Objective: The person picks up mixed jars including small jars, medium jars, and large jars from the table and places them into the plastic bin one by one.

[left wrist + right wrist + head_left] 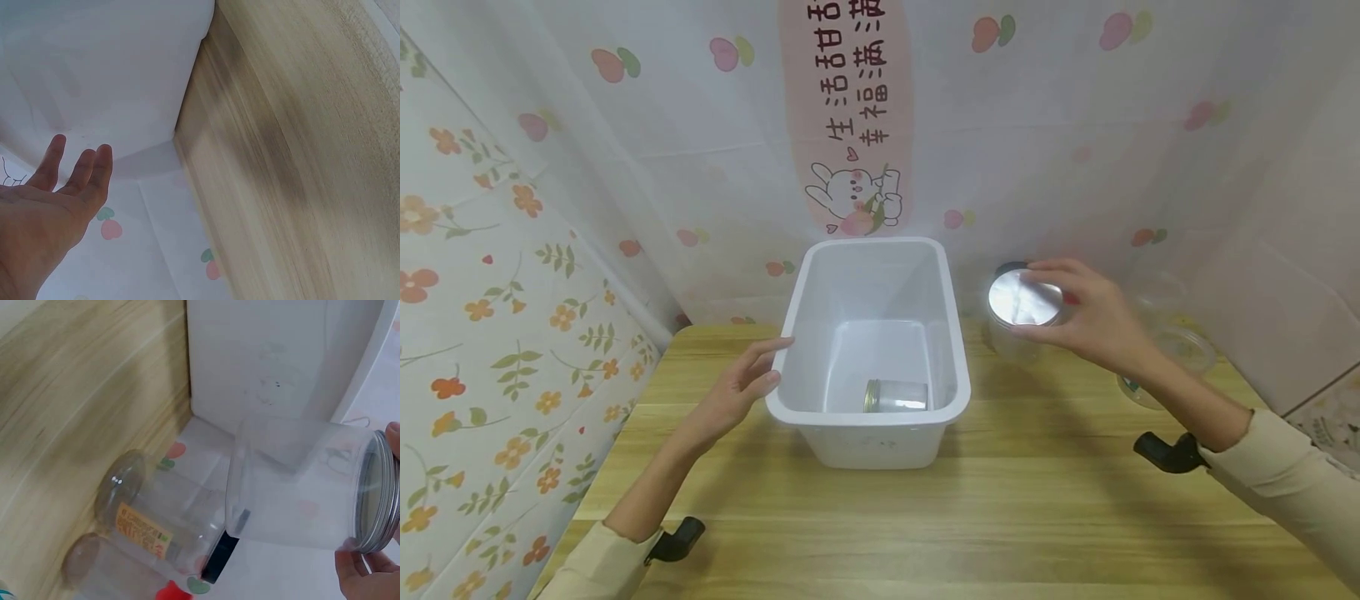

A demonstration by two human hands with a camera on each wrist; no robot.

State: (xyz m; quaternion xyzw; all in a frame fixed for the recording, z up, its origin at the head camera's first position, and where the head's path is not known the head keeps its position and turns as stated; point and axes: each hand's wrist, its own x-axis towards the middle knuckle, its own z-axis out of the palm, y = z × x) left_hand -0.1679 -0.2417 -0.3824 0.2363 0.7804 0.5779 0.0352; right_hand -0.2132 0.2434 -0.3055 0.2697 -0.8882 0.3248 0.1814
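My right hand (1093,315) grips a clear plastic jar (294,481) by its silver screw lid (1025,298), above the table to the right of a white plastic tub (957,337). The right wrist view shows this jar on its side in that frame, with nothing visible inside. My left hand (737,392) touches the tub's left rim with its fingertips; in the left wrist view its fingers are loosely extended. Inside the tub, near its front wall, a clear jar with a gold-coloured lid (872,396) lies on its side.
Near the curtain stand a clear jar with a black lid and orange label (144,531) and another with a red lid (174,591). More clear containers (1183,348) stand at the right, behind my forearm. The wooden table (880,533) meets patterned curtains at the back and left.
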